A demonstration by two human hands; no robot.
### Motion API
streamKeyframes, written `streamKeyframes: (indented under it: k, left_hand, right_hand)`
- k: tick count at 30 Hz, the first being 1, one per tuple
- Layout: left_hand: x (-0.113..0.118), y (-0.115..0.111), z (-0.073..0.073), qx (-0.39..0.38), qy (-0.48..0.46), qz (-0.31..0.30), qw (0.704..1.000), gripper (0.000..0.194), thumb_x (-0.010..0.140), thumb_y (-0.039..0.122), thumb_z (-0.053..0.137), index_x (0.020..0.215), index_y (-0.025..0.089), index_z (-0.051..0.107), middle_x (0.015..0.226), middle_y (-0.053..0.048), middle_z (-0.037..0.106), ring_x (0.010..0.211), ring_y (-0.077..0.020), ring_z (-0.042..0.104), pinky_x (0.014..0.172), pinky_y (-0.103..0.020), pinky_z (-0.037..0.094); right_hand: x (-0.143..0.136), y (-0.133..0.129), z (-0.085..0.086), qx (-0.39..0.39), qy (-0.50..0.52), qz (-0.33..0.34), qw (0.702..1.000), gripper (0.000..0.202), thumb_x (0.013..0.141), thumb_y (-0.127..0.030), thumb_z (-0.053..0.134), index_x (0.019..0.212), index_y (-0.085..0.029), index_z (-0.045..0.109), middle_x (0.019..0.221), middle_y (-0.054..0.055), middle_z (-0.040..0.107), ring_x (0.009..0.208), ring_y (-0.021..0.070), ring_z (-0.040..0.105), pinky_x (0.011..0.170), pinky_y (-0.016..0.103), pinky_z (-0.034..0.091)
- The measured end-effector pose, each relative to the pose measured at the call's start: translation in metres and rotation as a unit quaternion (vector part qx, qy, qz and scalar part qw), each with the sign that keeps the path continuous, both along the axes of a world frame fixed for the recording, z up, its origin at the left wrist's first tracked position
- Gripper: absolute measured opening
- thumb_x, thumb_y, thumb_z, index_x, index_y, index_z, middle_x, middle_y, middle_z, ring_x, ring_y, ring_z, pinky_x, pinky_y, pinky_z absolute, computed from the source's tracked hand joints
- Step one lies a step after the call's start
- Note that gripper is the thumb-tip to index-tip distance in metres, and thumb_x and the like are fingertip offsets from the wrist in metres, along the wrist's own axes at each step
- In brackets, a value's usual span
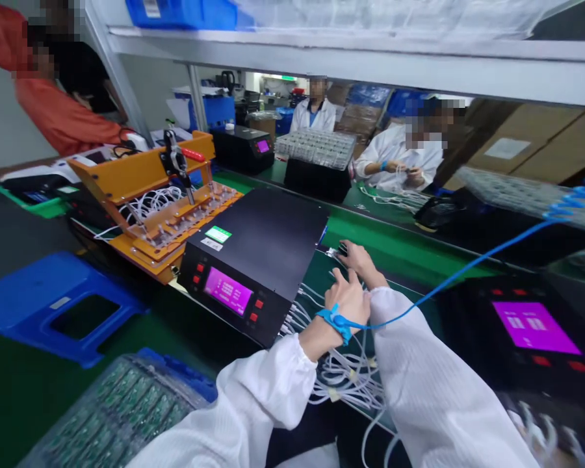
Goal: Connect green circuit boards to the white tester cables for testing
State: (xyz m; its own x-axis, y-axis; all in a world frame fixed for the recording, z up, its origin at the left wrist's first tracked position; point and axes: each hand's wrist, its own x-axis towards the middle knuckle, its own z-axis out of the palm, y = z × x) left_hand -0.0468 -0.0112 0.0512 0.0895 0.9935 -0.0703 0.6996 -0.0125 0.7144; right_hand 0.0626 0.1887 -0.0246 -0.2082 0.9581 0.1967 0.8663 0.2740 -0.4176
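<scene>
A black test box with a lit magenta screen stands in the middle, with white cables running from its right side. My left hand, wearing a blue wrist strap, is beside that side above the cables, its fingers bent and partly spread; whatever lies under them is hidden. Just beyond it, my right hand has its fingertips closed on a small dark connector piece near the box's back right edge. A small silvery plug is next to those fingertips.
An orange fixture with a clamp stands left of the box. A blue stool and a tray of green circuit boards are lower left. A second box is at right. A blue coiled cord crosses right. People work beyond.
</scene>
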Motion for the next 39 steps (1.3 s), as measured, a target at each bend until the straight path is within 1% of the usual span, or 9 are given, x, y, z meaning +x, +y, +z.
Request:
streamKeyframes:
  k: [4, 8, 10, 14, 18, 27, 30, 33, 39]
  left_hand:
    - [0.001, 0.018, -0.014, 0.006, -0.260, 0.003, 0.966, 0.062, 0.094, 0.039, 0.068, 0.149, 0.017, 0.049, 0.135, -0.021, 0.060, 0.090, -0.0245, 0.075, 0.089, -0.038, 0.061]
    - [0.018, 0.047, -0.014, -0.033, -0.547, 0.171, 0.819, 0.055, 0.093, 0.033, 0.072, 0.144, 0.021, 0.054, 0.129, -0.015, 0.066, 0.068, -0.0114, 0.069, 0.060, -0.022, 0.056]
    - [0.025, 0.058, -0.011, -0.040, -0.593, 0.232, 0.770, 0.047, 0.099, 0.025, 0.063, 0.144, 0.018, 0.052, 0.123, -0.013, 0.069, 0.066, -0.0079, 0.066, 0.055, -0.017, 0.051]
    - [0.032, 0.065, -0.009, -0.056, -0.612, 0.245, 0.750, 0.021, 0.105, 0.021, 0.052, 0.120, 0.010, 0.062, 0.094, -0.009, 0.070, 0.055, -0.0052, 0.058, 0.046, -0.014, 0.041]
    - [0.036, 0.062, -0.018, -0.063, -0.607, 0.201, 0.766, 0.023, 0.102, 0.033, 0.062, 0.090, 0.014, 0.060, 0.072, -0.001, 0.063, 0.046, -0.0060, 0.052, 0.041, -0.017, 0.037]
    - [0.030, 0.051, -0.033, -0.017, -0.520, 0.137, 0.843, 0.044, 0.095, 0.057, 0.065, 0.077, 0.021, 0.048, 0.054, 0.007, 0.045, 0.045, -0.0075, 0.043, 0.044, -0.018, 0.034]
    - [0.031, 0.047, -0.038, -0.003, -0.463, 0.125, 0.878, 0.038, 0.099, 0.052, 0.058, 0.079, 0.021, 0.052, 0.056, 0.006, 0.046, 0.048, -0.0094, 0.046, 0.048, -0.020, 0.041]
    - [0.032, 0.048, -0.040, 0.015, -0.387, 0.111, 0.915, 0.023, 0.100, 0.041, 0.058, 0.093, 0.020, 0.063, 0.071, 0.001, 0.062, 0.064, -0.0142, 0.062, 0.066, -0.027, 0.054]
    - [0.042, 0.065, -0.035, 0.046, -0.236, 0.066, 0.968, 0.029, 0.097, 0.038, 0.066, 0.119, 0.019, 0.070, 0.114, -0.012, 0.075, 0.123, -0.0291, 0.066, 0.110, -0.040, 0.049]
  right_hand:
    - [0.006, -0.009, 0.007, 0.034, -0.117, 0.063, 0.991, 0.041, 0.086, -0.014, 0.062, 0.126, -0.018, 0.067, 0.117, 0.017, 0.072, 0.106, 0.0295, 0.068, 0.085, 0.034, 0.052]
    - [0.033, -0.031, 0.035, 0.080, -0.185, 0.119, 0.972, 0.036, 0.092, -0.021, 0.057, 0.127, -0.018, 0.066, 0.114, 0.015, 0.067, 0.089, 0.0248, 0.067, 0.070, 0.030, 0.049]
    - [0.047, -0.045, 0.049, 0.109, -0.169, 0.133, 0.971, 0.032, 0.096, -0.026, 0.054, 0.123, -0.019, 0.067, 0.113, 0.015, 0.066, 0.086, 0.0249, 0.067, 0.067, 0.031, 0.049]
    - [0.067, -0.071, 0.063, 0.196, -0.113, 0.175, 0.958, 0.028, 0.099, -0.027, 0.048, 0.119, -0.020, 0.067, 0.107, 0.013, 0.070, 0.096, 0.0281, 0.068, 0.078, 0.035, 0.053]
    - [0.074, -0.088, 0.057, 0.237, -0.135, 0.201, 0.941, 0.040, 0.088, -0.016, 0.050, 0.125, -0.021, 0.065, 0.108, 0.014, 0.071, 0.103, 0.0309, 0.066, 0.085, 0.039, 0.054]
    - [0.076, -0.092, 0.044, 0.270, -0.163, 0.132, 0.940, 0.046, 0.079, -0.009, 0.053, 0.121, -0.019, 0.068, 0.102, 0.015, 0.069, 0.092, 0.0296, 0.062, 0.082, 0.038, 0.048]
    - [0.083, -0.080, 0.044, 0.255, -0.029, 0.003, 0.967, 0.032, 0.088, -0.022, 0.051, 0.115, -0.016, 0.067, 0.099, 0.016, 0.070, 0.088, 0.0300, 0.062, 0.080, 0.040, 0.048]
    - [0.086, -0.070, 0.050, 0.223, 0.148, -0.146, 0.952, 0.031, 0.093, -0.042, 0.054, 0.107, -0.016, 0.066, 0.089, 0.013, 0.069, 0.078, 0.0274, 0.061, 0.077, 0.040, 0.048]
    - [0.072, -0.066, 0.063, 0.158, 0.308, -0.106, 0.932, 0.037, 0.087, -0.055, 0.072, 0.090, -0.019, 0.063, 0.072, 0.000, 0.060, 0.066, 0.0161, 0.052, 0.069, 0.032, 0.047]
